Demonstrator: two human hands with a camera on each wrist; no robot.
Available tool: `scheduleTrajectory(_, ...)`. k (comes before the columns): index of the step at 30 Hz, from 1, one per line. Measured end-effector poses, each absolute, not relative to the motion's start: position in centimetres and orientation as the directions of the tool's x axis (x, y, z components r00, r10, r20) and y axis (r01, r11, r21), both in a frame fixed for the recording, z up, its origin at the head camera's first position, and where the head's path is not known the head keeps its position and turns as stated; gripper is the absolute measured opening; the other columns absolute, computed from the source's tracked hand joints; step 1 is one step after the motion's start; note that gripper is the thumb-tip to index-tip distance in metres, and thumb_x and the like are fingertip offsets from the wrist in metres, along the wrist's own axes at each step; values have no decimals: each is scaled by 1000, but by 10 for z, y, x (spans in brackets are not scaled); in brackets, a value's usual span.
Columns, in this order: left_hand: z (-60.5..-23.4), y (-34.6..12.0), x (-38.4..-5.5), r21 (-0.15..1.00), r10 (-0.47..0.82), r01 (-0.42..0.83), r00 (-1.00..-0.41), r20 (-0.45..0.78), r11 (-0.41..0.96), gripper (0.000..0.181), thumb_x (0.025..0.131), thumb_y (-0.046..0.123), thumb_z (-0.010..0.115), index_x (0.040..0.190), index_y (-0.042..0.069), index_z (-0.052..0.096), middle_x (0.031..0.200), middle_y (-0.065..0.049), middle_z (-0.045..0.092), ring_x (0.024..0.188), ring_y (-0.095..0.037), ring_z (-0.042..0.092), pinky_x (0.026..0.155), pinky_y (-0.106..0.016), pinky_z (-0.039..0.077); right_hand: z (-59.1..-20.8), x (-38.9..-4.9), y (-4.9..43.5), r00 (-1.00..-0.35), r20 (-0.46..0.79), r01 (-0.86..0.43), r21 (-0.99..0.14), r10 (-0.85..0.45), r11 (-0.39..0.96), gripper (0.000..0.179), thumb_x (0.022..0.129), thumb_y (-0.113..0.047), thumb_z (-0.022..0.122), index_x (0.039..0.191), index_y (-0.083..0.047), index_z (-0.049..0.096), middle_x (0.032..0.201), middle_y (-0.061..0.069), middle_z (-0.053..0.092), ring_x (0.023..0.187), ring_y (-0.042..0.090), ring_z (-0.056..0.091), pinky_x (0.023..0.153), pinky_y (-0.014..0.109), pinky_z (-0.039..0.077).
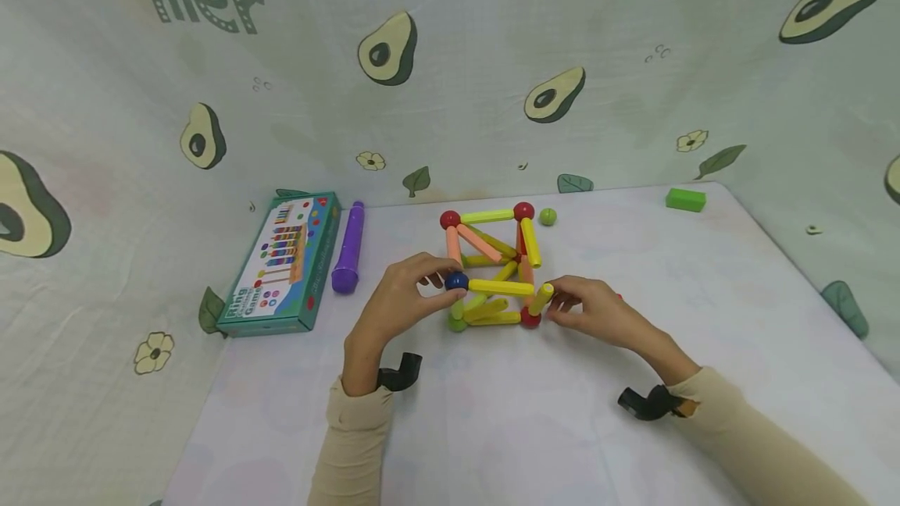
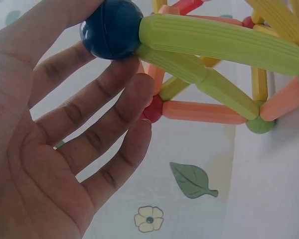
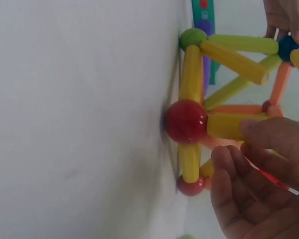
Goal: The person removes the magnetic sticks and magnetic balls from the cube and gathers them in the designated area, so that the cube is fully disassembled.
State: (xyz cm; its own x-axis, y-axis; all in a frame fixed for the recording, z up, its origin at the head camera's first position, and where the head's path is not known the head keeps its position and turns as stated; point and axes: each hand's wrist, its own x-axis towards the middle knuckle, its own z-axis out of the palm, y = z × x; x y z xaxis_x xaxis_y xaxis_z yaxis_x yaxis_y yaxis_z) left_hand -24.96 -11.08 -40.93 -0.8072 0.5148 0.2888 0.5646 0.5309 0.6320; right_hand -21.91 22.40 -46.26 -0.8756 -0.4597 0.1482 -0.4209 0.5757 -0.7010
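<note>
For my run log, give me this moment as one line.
left hand: pinches blue ball | right hand: pinches yellow rod on red ball | green ball: apart, beside ball-and-rod frame

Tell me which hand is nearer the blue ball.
Left. The left hand pinches the blue ball; the right hand is off to the ball's right, holding a yellow stick.
</note>
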Motion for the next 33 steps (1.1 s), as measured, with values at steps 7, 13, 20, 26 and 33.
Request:
scheduleTrajectory(7, -410, -109, -251, 627, 515, 569, -805, 294, 532, 35, 89, 37, 78, 119, 21, 72, 100, 13, 64, 91, -10, 60, 80, -30, 53, -471, -216, 215, -876, 215, -452, -676, -431, 582, 22, 86, -11, 80, 105, -16, 69, 98, -9, 67, 87, 8, 63, 79, 32, 57)
scheduleTrajectory(13, -408, -109, -251, 626, 519, 572, -803, 294, 530, 34, 89, 36, 78, 119, 22, 71, 102, 13, 65, 91, -10, 60, 81, -30, 53, -473, -214, 208, -857, 239, -494, -629, -456, 600, 19, 91, -4, 73, 108, -8, 66, 100, -3, 68, 86, 11, 62, 76, 28, 56)
scheduleTrajectory(20, -409, -109, -251, 628, 514, 571, -804, 299, 529, 34, 88, 36, 79, 119, 23, 71, 102, 12, 65, 91, -12, 61, 80, -31, 53, -472, -208, 208, -901, 195, -422, -593, -386, 686, 17, 94, -8, 70, 105, -3, 57, 94, 5, 70, 85, 16, 66, 75, 35, 58)
scheduleTrajectory(26, -410, -110, -250, 635, 515, 566, -806, 291, 526, 35, 88, 36, 78, 119, 21, 71, 102, 13, 64, 91, -10, 60, 80, -31, 53, -465, -212, 217, -918, 253, -398, -584, -307, 708, 19, 90, -10, 76, 104, -6, 63, 96, 0, 66, 84, 16, 65, 74, 39, 59)
scheduleTrajectory(33, -409, -112, -248, 639, 507, 556, -813, 286, 531, 36, 89, 38, 77, 119, 21, 72, 100, 13, 64, 91, -12, 60, 79, -32, 53, -451, -231, 238, -947, 262, -302, -518, -188, 800, 29, 87, -16, 80, 112, -2, 71, 93, 5, 65, 78, 20, 57, 60, 31, 51)
